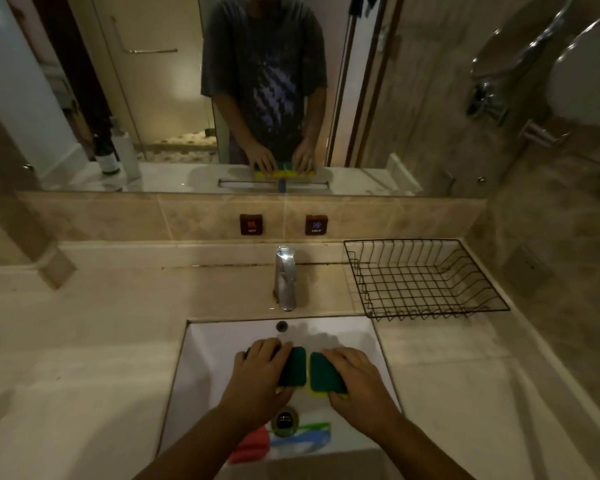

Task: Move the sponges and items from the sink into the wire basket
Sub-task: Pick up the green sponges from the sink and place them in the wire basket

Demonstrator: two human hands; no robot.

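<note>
Two green-topped sponges are gripped inside the white sink (pixel 215 344): the left sponge (pixel 294 367) is clasped by the left hand (pixel 262 377), the right sponge (pixel 324 375) by the right hand (pixel 357 379), fingers curled over each. The sponges lie just beside one another. A red item (pixel 250 446) and a blue-green item (pixel 305 436) are seen near the drain (pixel 284 420). The wire basket (pixel 426 280) stands on the counter, far right, beyond the faucet (pixel 285 278).

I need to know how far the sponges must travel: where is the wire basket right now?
In the head view, the wire basket sits on the counter to the right of the faucet, behind the sink's right corner, against the back wall.
</note>
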